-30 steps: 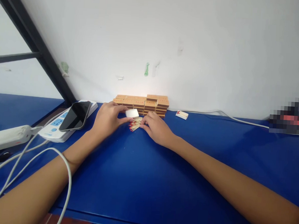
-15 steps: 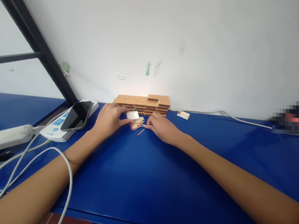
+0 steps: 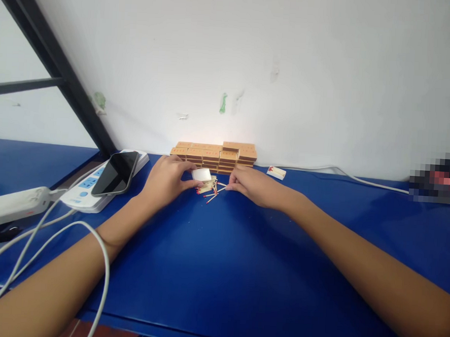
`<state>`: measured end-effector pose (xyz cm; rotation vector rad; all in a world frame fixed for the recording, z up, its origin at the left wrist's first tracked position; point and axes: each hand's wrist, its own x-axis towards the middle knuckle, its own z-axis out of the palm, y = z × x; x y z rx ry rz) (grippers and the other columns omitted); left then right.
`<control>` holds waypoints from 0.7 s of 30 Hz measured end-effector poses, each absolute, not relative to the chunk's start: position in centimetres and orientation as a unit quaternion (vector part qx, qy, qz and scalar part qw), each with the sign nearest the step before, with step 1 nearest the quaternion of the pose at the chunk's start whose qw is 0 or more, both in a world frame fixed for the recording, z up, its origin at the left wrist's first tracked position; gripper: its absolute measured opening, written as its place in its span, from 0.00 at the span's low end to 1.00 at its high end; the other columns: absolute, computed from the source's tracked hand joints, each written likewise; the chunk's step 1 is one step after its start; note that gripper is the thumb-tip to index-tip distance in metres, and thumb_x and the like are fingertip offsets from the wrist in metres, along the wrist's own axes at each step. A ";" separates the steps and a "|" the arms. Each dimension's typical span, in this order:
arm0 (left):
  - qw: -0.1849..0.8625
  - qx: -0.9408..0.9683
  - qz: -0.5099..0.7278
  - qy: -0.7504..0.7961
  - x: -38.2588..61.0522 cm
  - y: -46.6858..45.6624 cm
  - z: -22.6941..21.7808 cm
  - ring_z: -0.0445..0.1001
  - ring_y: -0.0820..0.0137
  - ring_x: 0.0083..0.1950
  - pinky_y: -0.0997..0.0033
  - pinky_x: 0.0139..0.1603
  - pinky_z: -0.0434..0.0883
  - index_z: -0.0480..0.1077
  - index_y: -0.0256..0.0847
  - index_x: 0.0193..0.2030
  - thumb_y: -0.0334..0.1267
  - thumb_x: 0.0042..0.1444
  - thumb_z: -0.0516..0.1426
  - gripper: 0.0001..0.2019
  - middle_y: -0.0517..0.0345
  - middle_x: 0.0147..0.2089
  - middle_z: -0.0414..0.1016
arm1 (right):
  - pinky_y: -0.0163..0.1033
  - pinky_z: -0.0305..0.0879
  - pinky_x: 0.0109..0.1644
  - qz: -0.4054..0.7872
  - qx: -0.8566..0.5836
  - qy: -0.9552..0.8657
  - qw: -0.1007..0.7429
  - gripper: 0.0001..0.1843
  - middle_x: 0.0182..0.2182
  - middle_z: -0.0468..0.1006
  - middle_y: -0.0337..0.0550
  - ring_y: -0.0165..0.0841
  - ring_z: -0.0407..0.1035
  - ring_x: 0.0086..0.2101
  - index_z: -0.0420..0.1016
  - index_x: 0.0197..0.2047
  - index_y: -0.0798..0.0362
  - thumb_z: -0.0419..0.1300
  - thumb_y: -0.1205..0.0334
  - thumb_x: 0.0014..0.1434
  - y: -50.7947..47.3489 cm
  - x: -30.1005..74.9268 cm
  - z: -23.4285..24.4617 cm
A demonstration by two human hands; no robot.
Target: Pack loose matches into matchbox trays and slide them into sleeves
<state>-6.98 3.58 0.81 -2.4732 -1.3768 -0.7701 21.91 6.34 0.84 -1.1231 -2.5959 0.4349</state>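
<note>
My left hand (image 3: 170, 179) is closed on a small white matchbox tray (image 3: 202, 175), thumb and fingers at its left side. Its inside looks bare and is tipped toward me. Just below and to the right lies a loose pile of red-tipped matches (image 3: 207, 188) on the blue table (image 3: 219, 270). To the right of the pile, my right hand (image 3: 252, 184) pinches the pale ends of a few matches (image 3: 222, 187), their red heads pointing left. Orange matchboxes (image 3: 210, 155) are stacked in rows right behind both hands.
Another white matchbox tray (image 3: 276, 172) holding matches sits farther right near the wall. At left, a phone (image 3: 116, 173) rests on a white power strip (image 3: 81, 200), with a white adapter (image 3: 12, 207) and looping cables (image 3: 106, 268). A black metal frame (image 3: 59, 72) rises there. Something blurred out (image 3: 441, 176) is at far right.
My right hand has moved slightly right, drawing matches away from the pile. The tray in my left hand has shifted a little right, and its inside shows more.
</note>
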 end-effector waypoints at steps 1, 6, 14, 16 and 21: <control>0.102 -0.841 -0.264 -0.461 -7.0 3.6 0.8 0.83 0.53 0.45 0.55 0.48 0.75 0.83 0.42 0.46 0.49 0.57 0.75 0.17 0.50 0.42 0.87 | 0.44 0.66 0.44 0.149 -0.384 -0.899 0.145 0.10 0.41 0.78 0.48 0.39 0.72 0.40 0.72 0.38 0.51 0.61 0.58 0.73 6.4 22.0 0.9; 0.084 -0.861 -0.285 -0.412 -6.6 3.5 0.5 0.82 0.55 0.44 0.55 0.48 0.75 0.83 0.42 0.46 0.51 0.58 0.74 0.17 0.50 0.42 0.86 | 0.42 0.64 0.41 0.154 -0.374 -0.899 0.167 0.11 0.41 0.77 0.46 0.37 0.70 0.37 0.71 0.37 0.51 0.61 0.58 0.73 6.4 22.2 1.6; 0.071 -0.881 -0.302 -0.358 -6.1 3.4 0.1 0.83 0.57 0.47 0.56 0.52 0.74 0.84 0.42 0.50 0.52 0.55 0.76 0.22 0.50 0.44 0.86 | 0.41 0.63 0.43 0.132 -0.349 -0.907 0.196 0.08 0.43 0.76 0.45 0.36 0.70 0.39 0.73 0.39 0.51 0.63 0.59 0.72 5.7 21.4 2.2; 0.076 -0.886 -0.309 -0.338 -5.9 3.3 0.1 0.83 0.57 0.46 0.57 0.50 0.73 0.84 0.42 0.51 0.53 0.55 0.75 0.22 0.50 0.43 0.85 | 0.41 0.63 0.43 0.114 -0.353 -0.908 0.192 0.07 0.44 0.76 0.45 0.36 0.70 0.39 0.74 0.41 0.51 0.64 0.59 0.72 5.4 21.1 2.1; 0.075 -0.887 -0.314 -0.331 -5.7 3.1 0.2 0.83 0.58 0.46 0.57 0.51 0.73 0.84 0.42 0.50 0.57 0.57 0.73 0.23 0.50 0.44 0.85 | 0.41 0.62 0.41 0.048 -0.352 -0.921 0.161 0.05 0.45 0.76 0.47 0.37 0.72 0.40 0.76 0.43 0.52 0.63 0.61 0.74 4.6 20.3 2.3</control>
